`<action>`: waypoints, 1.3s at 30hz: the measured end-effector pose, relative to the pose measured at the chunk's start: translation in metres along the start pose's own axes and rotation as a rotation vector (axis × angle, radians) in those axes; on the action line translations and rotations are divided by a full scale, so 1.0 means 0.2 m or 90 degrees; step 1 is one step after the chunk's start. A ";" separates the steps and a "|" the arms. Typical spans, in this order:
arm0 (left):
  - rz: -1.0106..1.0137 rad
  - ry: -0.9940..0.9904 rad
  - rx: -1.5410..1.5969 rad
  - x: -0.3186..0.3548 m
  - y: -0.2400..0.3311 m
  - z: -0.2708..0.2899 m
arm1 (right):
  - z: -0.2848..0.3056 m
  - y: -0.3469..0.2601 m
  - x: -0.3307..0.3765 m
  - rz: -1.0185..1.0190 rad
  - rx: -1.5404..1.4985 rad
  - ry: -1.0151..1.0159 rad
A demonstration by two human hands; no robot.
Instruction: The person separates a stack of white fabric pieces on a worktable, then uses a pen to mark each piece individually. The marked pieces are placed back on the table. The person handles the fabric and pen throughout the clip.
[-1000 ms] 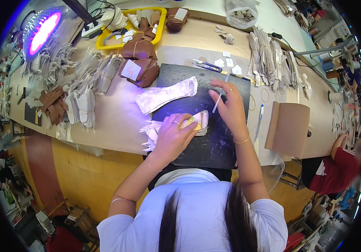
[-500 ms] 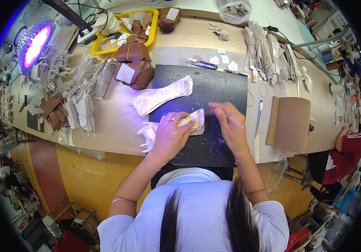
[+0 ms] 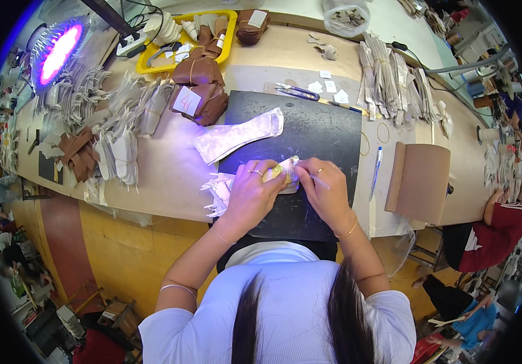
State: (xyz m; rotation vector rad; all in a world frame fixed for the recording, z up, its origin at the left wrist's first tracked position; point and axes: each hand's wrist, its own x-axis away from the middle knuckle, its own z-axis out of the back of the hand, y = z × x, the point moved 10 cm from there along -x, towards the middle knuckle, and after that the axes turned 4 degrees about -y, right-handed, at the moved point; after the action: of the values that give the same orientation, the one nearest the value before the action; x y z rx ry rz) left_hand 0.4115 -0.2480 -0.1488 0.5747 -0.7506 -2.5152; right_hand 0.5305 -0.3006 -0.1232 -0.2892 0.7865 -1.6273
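Note:
My left hand (image 3: 250, 193) presses down, fingers together, on a small stack of pale cut pieces (image 3: 217, 194) on the black mat (image 3: 327, 124). A yellowish flat piece (image 3: 271, 174) shows under its fingertips. Closed in a pinch, my right hand (image 3: 329, 193) meets the stack's right end and holds a thin pale pen-like stick (image 3: 319, 181). Where the stick's tip touches is hidden by the fingers. Just beyond the hands lies a wider pale piece (image 3: 242, 136) with curved sides, flat across the mat's left edge.
Tied brown bundles (image 3: 203, 100) and a yellow tray (image 3: 229, 39) stand at the back left. Beyond the mat lie thread snips (image 3: 300, 92) and paper tags. A blue pen (image 3: 375, 173) and a brown board (image 3: 421, 182) are on the right. A lit lamp (image 3: 60, 54) hangs far left.
My right hand has moved left with the pen-like stick, from above the mat to the stack's right end. My left hand stays on the stack.

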 end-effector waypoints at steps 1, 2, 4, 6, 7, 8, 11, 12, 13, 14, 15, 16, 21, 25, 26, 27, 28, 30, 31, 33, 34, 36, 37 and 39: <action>0.001 -0.001 -0.001 0.00 0.00 0.00 | 0.00 -0.02 0.01 0.019 0.010 0.000; 0.003 -0.002 -0.002 0.00 0.00 0.00 | 0.01 -0.05 0.02 0.040 0.020 0.000; 0.007 -0.004 -0.004 0.00 -0.01 0.00 | 0.00 -0.10 0.07 0.066 0.017 -0.053; 0.008 -0.006 -0.008 0.01 -0.01 0.00 | 0.03 -0.11 0.07 0.062 -0.025 -0.052; 0.007 -0.007 -0.010 0.01 -0.01 0.01 | 0.06 -0.09 0.06 0.046 -0.066 -0.026; 0.003 -0.009 -0.012 0.01 -0.01 0.01 | 0.09 -0.07 0.06 0.027 -0.106 0.003; 0.062 0.008 -0.012 0.04 -0.08 0.10 | 0.00 0.06 -0.01 -0.022 -0.022 -0.010; 0.092 0.016 -0.011 0.07 -0.11 0.15 | -0.03 0.10 -0.02 -0.030 0.024 -0.033; 0.117 0.035 -0.012 0.09 -0.15 0.21 | -0.06 0.11 -0.02 -0.052 0.065 -0.058; 0.144 0.056 -0.013 0.12 -0.19 0.28 | -0.07 0.11 -0.02 -0.048 0.074 -0.069; 0.171 0.075 -0.016 0.15 -0.24 0.35 | -0.09 0.11 -0.02 -0.044 0.082 -0.081; 0.202 0.090 0.011 0.18 -0.27 0.40 | -0.10 0.10 -0.02 -0.041 0.090 -0.092; 0.300 0.192 0.040 0.35 -0.40 0.66 | -0.06 -0.14 -0.05 0.123 -0.011 -0.113; 0.298 0.296 -0.005 0.41 -0.37 0.86 | 0.01 -0.39 -0.12 0.279 -0.121 -0.036; 0.287 0.322 -0.013 0.41 -0.34 0.91 | 0.01 -0.41 -0.15 0.288 -0.149 -0.011; 0.277 0.348 -0.022 0.41 -0.32 0.95 | 0.02 -0.38 -0.21 0.260 -0.224 0.026; 0.273 0.354 -0.015 0.41 -0.30 0.97 | 0.00 -0.33 -0.27 0.211 -0.229 0.042; 0.266 0.366 -0.004 0.41 -0.27 0.99 | -0.06 -0.20 -0.37 0.115 -0.241 0.072; 0.265 0.352 -0.015 0.41 -0.26 0.98 | -0.11 -0.13 -0.41 0.065 -0.232 0.066; 0.266 0.323 -0.037 0.39 -0.24 0.95 | -0.22 0.03 -0.46 -0.036 -0.215 0.052; 0.266 0.318 -0.023 0.38 -0.23 0.92 | -0.25 0.08 -0.48 -0.038 -0.213 0.045; 0.270 0.306 0.006 0.37 -0.22 0.85 | -0.32 0.18 -0.49 -0.045 -0.211 0.027; 0.260 0.277 0.033 0.35 -0.23 0.79 | -0.33 0.21 -0.49 -0.042 -0.198 0.023; 0.232 0.196 0.038 0.30 -0.20 0.63 | -0.32 0.24 -0.48 -0.038 -0.171 0.013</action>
State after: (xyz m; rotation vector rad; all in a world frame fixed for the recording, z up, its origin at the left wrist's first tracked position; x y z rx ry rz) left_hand 0.2877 -0.1979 -0.0914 0.7504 -0.7389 -2.0196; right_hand 0.5505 -0.1907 -0.1781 -0.4917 1.0224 -1.5818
